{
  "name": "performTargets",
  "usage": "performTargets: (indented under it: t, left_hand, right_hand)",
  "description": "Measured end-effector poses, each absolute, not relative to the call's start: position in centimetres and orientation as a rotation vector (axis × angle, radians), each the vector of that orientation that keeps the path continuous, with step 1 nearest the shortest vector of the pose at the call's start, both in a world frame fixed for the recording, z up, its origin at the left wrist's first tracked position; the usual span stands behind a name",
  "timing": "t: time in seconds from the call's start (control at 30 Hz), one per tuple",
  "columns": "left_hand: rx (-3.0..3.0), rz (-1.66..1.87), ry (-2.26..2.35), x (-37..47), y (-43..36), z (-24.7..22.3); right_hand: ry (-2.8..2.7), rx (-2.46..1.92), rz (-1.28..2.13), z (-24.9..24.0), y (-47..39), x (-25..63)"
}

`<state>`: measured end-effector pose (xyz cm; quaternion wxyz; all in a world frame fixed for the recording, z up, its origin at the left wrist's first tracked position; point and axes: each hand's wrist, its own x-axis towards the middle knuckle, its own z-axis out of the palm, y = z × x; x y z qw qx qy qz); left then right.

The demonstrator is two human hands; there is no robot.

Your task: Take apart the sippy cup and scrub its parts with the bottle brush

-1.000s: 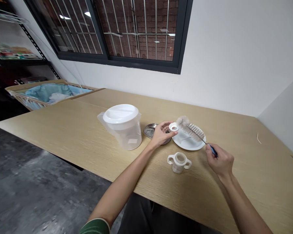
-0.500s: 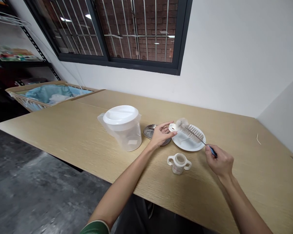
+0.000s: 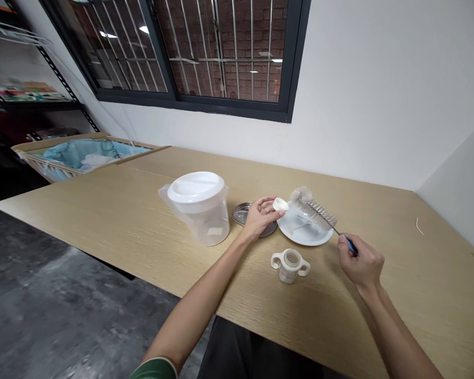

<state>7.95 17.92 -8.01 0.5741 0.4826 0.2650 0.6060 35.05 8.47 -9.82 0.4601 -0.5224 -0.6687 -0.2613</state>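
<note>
Between its thumb and fingers, my left hand [image 3: 260, 216] grips a small white bottle ring [image 3: 280, 205], its opening turned toward the right. My right hand [image 3: 362, 260] is closed around the blue handle of a bottle brush [image 3: 316, 211]. The pale bristles stand over a white plate [image 3: 306, 239], a short gap away from the ring. Some thin clear item lies on the plate. Closer to me, a small two-handled baby bottle [image 3: 290, 266] stands upright without a cap. Partly hidden behind my left hand is a metal dish [image 3: 242, 211].
A translucent pitcher [image 3: 205, 210] with a white lid stands left of the dish. A thin pale strip [image 3: 418, 226] lies at the table's right. Beyond the left end sits a crib-like basket [image 3: 82, 152] with blue cloth. A barred window [image 3: 225, 52] is in the wall behind.
The brush has drawn back to the right, away from the ring. My left hand has tilted the ring slightly. The bottle, plate and pitcher stay put.
</note>
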Motion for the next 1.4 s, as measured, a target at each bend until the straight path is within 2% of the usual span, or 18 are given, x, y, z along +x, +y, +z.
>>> performTargets:
  t: [0.5,1.4]
  left_hand:
    - [1.217,1.436,0.699,7.8,18.5,-8.4]
    - [1.08,1.308,0.595,8.1,17.2,-7.2]
  right_hand:
    - [-1.777,-1.226,-0.521,-9.8,7.9,33.4]
    - [-1.666,-1.335,-0.556,-9.8,8.2,34.3]
